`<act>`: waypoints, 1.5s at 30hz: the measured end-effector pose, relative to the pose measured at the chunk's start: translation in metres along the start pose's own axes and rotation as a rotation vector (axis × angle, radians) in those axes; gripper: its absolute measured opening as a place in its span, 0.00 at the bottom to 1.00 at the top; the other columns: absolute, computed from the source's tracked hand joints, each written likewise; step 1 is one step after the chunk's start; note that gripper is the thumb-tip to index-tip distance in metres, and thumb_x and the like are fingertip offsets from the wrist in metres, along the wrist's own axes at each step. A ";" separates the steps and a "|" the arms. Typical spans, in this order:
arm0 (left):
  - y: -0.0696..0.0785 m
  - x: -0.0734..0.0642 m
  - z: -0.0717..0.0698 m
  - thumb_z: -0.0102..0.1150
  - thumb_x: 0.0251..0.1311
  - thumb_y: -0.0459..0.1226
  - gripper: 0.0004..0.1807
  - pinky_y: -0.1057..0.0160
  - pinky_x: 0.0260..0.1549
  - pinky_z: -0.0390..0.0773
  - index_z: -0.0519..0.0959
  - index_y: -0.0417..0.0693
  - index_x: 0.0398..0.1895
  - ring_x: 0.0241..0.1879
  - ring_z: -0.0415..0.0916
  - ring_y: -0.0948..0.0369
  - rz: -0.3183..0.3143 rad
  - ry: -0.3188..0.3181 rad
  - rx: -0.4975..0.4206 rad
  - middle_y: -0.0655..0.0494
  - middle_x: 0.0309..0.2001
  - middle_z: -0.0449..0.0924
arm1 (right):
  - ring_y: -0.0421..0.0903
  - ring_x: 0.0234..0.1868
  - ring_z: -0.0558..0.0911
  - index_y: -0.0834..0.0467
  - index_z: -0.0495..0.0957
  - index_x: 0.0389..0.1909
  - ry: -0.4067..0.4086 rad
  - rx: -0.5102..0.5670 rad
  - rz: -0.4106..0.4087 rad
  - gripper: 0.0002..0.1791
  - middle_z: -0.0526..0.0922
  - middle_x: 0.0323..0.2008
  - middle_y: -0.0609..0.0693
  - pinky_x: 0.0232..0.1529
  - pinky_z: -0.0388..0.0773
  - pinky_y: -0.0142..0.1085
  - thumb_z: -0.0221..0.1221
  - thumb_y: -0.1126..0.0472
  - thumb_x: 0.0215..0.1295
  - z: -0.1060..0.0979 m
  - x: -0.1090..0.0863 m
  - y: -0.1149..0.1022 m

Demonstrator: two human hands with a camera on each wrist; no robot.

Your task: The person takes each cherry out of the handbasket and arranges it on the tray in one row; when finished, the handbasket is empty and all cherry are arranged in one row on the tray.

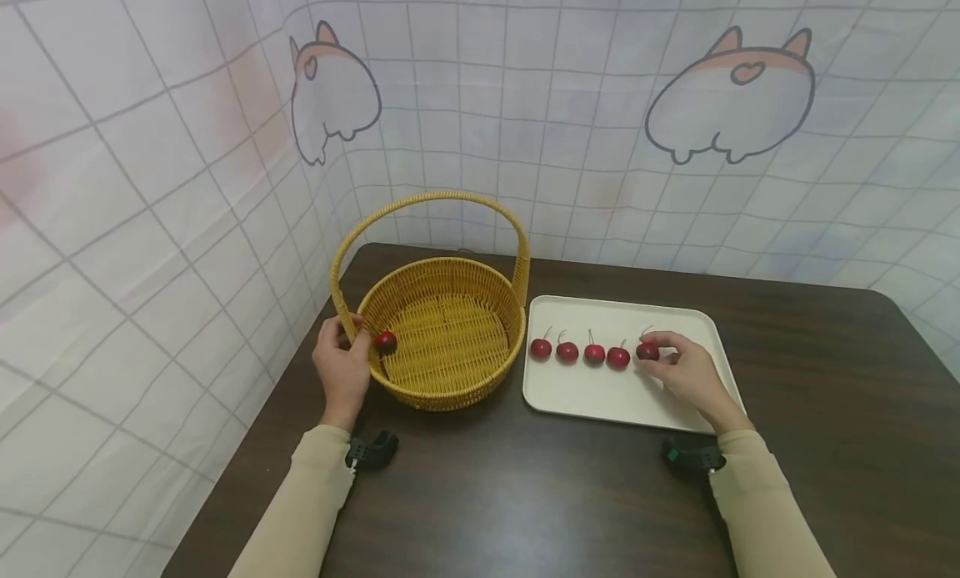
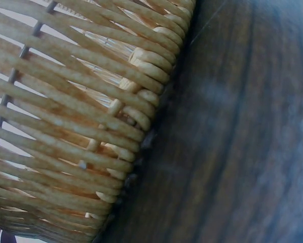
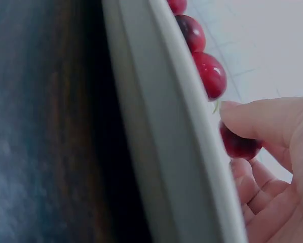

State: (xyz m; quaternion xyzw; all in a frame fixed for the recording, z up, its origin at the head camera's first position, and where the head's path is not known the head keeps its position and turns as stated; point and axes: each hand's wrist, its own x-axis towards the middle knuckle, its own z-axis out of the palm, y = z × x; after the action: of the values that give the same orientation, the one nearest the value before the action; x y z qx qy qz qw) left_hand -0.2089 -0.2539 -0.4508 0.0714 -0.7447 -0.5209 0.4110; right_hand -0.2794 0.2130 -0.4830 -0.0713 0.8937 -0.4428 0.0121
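My right hand (image 1: pixel 684 371) is over the right part of a white tray (image 1: pixel 600 399), pinching a dark red cherry (image 1: pixel 647 351) between thumb and fingers. In the right wrist view the pinched cherry (image 3: pixel 240 143) shows under the thumb. Left of it, several stemmed cherries (image 1: pixel 594 354) lie in a row on the tray. At the left rim of a yellow woven basket (image 1: pixel 450 353), my left hand (image 1: pixel 342 363) grips the edge by the handle's foot. One red cherry (image 1: pixel 386 342) sits inside the basket near that hand. The left wrist view shows mostly basket weave (image 2: pixel 70 111).
The basket's tall arched handle (image 1: pixel 435 196) rises above it. Basket and tray stand side by side on a dark wooden table (image 1: pixel 480 495). A patterned cloth (image 1: pixel 525 103) hangs behind and on the left.
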 end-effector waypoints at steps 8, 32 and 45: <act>0.002 -0.001 -0.001 0.55 0.56 0.22 0.09 0.75 0.26 0.71 0.78 0.31 0.40 0.29 0.73 0.70 0.000 -0.001 -0.022 0.39 0.39 0.77 | 0.49 0.37 0.76 0.60 0.75 0.58 -0.042 -0.065 0.017 0.26 0.80 0.47 0.59 0.28 0.73 0.33 0.67 0.58 0.59 0.001 -0.001 0.000; -0.038 0.006 0.004 0.56 0.56 0.25 0.10 0.72 0.26 0.72 0.80 0.41 0.40 0.29 0.75 0.65 0.016 0.006 0.004 0.50 0.39 0.78 | 0.47 0.33 0.75 0.59 0.75 0.59 -0.060 -0.071 -0.019 0.28 0.79 0.42 0.57 0.28 0.71 0.33 0.68 0.57 0.58 0.003 -0.003 0.004; -0.037 0.006 0.003 0.55 0.57 0.26 0.10 0.71 0.25 0.72 0.79 0.40 0.41 0.30 0.74 0.63 0.007 -0.003 -0.009 0.51 0.39 0.78 | 0.44 0.31 0.77 0.59 0.71 0.63 -0.068 0.059 -0.009 0.30 0.77 0.55 0.60 0.28 0.77 0.35 0.64 0.51 0.63 -0.008 -0.005 0.006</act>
State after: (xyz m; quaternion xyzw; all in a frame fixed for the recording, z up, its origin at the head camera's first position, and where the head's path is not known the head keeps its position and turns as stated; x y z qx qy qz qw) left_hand -0.2266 -0.2710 -0.4787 0.0663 -0.7433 -0.5230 0.4118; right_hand -0.2757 0.2233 -0.4830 -0.0902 0.8791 -0.4661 0.0425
